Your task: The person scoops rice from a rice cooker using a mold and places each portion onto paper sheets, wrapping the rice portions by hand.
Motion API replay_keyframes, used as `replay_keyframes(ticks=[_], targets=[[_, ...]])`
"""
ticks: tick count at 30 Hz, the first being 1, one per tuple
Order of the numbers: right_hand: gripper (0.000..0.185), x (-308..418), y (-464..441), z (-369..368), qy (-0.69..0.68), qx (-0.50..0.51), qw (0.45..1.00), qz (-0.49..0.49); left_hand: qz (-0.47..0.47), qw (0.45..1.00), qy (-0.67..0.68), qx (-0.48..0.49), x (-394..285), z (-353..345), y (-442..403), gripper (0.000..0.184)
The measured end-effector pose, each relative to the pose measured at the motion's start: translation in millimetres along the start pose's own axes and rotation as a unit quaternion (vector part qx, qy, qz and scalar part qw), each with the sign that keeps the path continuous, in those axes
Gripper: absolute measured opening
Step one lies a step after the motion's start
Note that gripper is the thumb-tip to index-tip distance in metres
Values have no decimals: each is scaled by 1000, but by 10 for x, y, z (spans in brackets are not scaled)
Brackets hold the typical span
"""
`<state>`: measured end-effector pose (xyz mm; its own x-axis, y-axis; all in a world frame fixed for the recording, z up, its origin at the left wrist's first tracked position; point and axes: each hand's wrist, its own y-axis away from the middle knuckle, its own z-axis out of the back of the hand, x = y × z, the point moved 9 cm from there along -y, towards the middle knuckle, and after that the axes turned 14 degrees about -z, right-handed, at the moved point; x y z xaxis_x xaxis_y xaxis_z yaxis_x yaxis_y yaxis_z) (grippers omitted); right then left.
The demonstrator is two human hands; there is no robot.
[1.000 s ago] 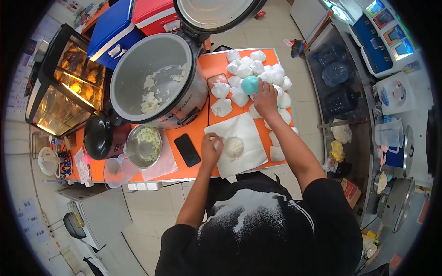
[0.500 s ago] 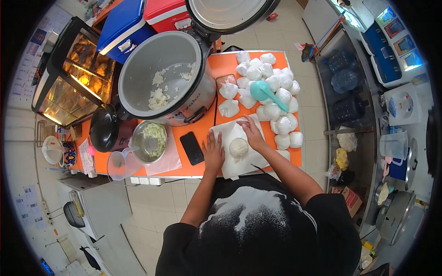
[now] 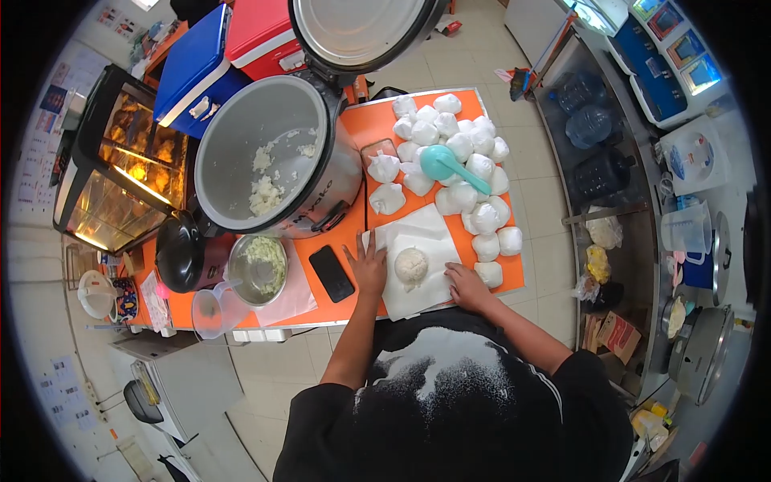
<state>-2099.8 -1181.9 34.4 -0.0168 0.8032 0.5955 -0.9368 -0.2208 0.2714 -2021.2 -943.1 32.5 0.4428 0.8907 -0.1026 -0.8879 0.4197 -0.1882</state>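
A round mound of white rice [image 3: 411, 266] rests on a sheet of white wrapping paper [image 3: 418, 222] near the table's front edge. My left hand [image 3: 369, 267] lies on the paper's left border with its fingers spread. At the right border, my right hand [image 3: 471, 287] touches the paper, its fingers apart and pointing toward the rice. Several white wrapped parcels [image 3: 460, 146] are heaped beyond and to the right. A turquoise rice scoop [image 3: 438, 162] lies on top of them.
Left of the paper are a black phone [image 3: 331, 273], a metal bowl of chopped greens [image 3: 260, 265] and a clear plastic jug [image 3: 210, 312]. A large open rice cooker [image 3: 265, 153] holds leftover rice. A lit glass food warmer [image 3: 120, 153] stands farther left.
My right hand has come from the paper's far edge back toward me, to its right border. My left hand stays at the left border. The camera view has shifted slightly.
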Motion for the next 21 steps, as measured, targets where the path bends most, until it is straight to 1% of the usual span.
replay_keyframes(ticks=[2,3,5,6,8,9,11,12,14,15,17,18,20,21], targets=[[42,5,-1,-42,24,9,1000,11,38,998,40,-1,81,21,16,20],[42,4,5,-30,24,7,1000,10,36,999,40,-1,108,-26,34,20],[41,33,22,-43,35,12,999,20,51,998,42,-6,200,-118,96,26],[41,45,24,-37,35,12,999,22,52,998,40,-7,171,-24,65,26],[39,41,28,-27,32,14,999,17,73,996,48,-27,72,280,-49,36],[39,47,30,-25,31,14,999,19,74,996,46,-27,51,238,-48,36],[36,58,42,-9,26,8,999,18,54,998,-18,20,-7,120,-55,44],[36,59,38,-5,26,6,999,19,53,998,-20,17,4,96,-43,44],[36,26,30,-47,40,34,999,8,18,1000,-23,3,-57,66,-32,35],[36,23,37,-28,41,31,999,8,16,1000,-23,1,-44,47,-20,35],[34,31,50,-44,47,41,998,10,-10,999,41,-19,-23,8,6,23],[34,24,52,-50,46,40,998,10,-12,999,40,-19,-39,43,-14,23],[33,12,66,-77,50,39,998,10,48,996,66,-32,29,115,-12,15],[33,3,76,-84,49,39,998,9,47,996,66,-31,47,57,12,15]])
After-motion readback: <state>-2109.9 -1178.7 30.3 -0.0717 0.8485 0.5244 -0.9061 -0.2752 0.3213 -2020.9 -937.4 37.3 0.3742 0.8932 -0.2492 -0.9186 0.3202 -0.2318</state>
